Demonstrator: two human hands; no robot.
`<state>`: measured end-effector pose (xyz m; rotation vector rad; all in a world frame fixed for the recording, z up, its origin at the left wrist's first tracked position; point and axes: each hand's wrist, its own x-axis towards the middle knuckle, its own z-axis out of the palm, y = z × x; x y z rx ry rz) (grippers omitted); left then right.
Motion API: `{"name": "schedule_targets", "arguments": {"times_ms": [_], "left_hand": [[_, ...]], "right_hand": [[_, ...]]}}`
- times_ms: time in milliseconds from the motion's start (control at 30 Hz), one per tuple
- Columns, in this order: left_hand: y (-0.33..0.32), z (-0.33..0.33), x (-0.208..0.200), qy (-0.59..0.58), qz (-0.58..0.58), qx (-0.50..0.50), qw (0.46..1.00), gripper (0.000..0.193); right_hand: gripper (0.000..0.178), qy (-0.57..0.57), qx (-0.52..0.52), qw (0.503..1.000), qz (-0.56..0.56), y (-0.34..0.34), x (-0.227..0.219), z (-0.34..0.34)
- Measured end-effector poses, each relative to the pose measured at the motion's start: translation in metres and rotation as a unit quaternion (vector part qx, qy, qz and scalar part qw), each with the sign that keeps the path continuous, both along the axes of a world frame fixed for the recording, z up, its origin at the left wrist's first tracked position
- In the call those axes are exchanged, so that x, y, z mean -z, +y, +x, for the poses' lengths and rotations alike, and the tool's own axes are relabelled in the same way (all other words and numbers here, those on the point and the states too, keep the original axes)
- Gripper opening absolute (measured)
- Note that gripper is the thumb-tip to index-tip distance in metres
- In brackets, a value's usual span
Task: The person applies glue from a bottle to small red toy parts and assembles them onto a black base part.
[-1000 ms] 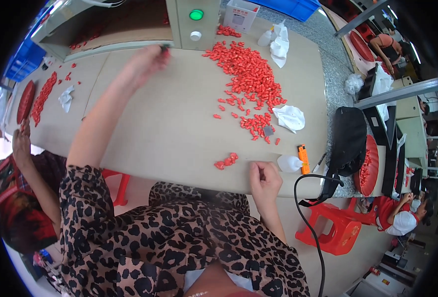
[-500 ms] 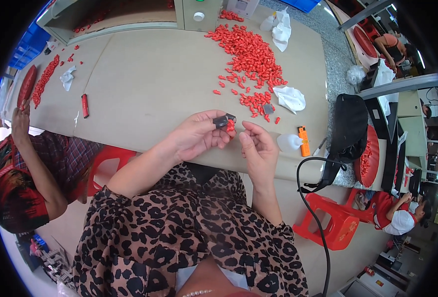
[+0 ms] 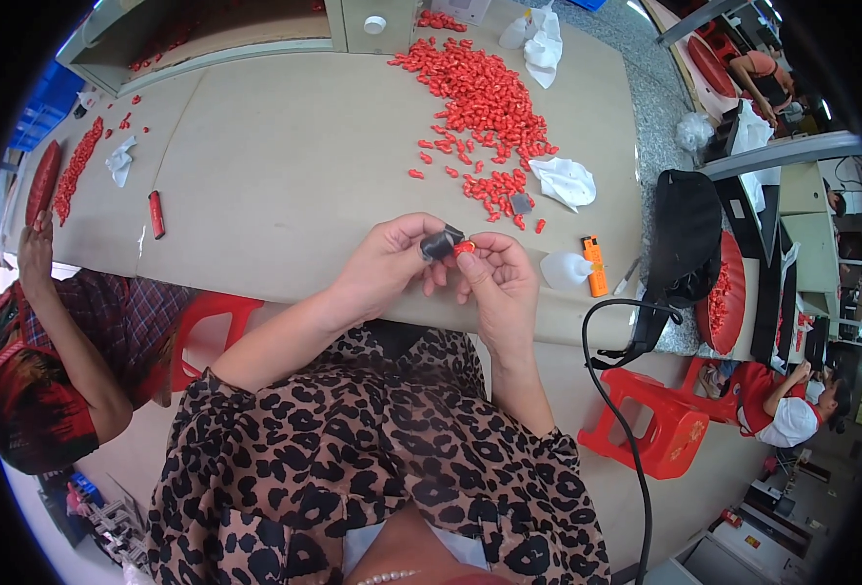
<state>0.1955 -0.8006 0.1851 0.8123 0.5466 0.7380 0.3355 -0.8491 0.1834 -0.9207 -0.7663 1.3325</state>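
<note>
A small glossy red piece [image 3: 463, 248] is pinched between my two hands above the front part of the table. Black wrapping covers the tips of the thumb and index finger of my left hand [image 3: 384, 261], which grip the piece from the left. From the right, the bare thumb and fingers of my right hand [image 3: 505, 283] close on the same piece. Fingers hide most of it, so its full shape cannot be made out. Beyond my hands lies a large heap of similar small red pieces [image 3: 480, 88], with a little grey square block [image 3: 521, 203] at its near end.
Right of my hands are a white squeeze bottle [image 3: 565, 270], an orange lighter [image 3: 595, 267] and a crumpled white tissue [image 3: 565, 183]. A black bag [image 3: 686, 239] sits at the table's right edge. A red lighter-like object [image 3: 156, 214] lies left, near another person's arm [image 3: 65, 341].
My right hand has moved left, from just beside the red piece to pinching it. The left hand still holds the piece. The whole view has shifted slightly.
</note>
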Motion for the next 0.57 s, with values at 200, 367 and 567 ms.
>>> {"name": "schedule_targets", "arguments": {"times_ms": [200, 367, 567], "left_hand": [[-0.005, 0.023, 0.009, 0.016, 0.129, -0.053, 0.990, 0.017], [-0.001, 0.040, 0.020, 0.041, 0.191, -0.056, 0.979, 0.021], [0.017, 0.040, 0.027, 0.065, 0.177, -0.142, 0.972, 0.027]], "right_hand": [[0.016, 0.055, -0.004, 0.998, -0.021, 0.002, 0.006, 0.021], [0.014, 0.076, -0.040, 0.995, -0.043, 0.003, 0.002, 0.047], [0.017, -0.389, 0.262, 0.883, -0.031, -0.037, 0.031, 0.083]]}}
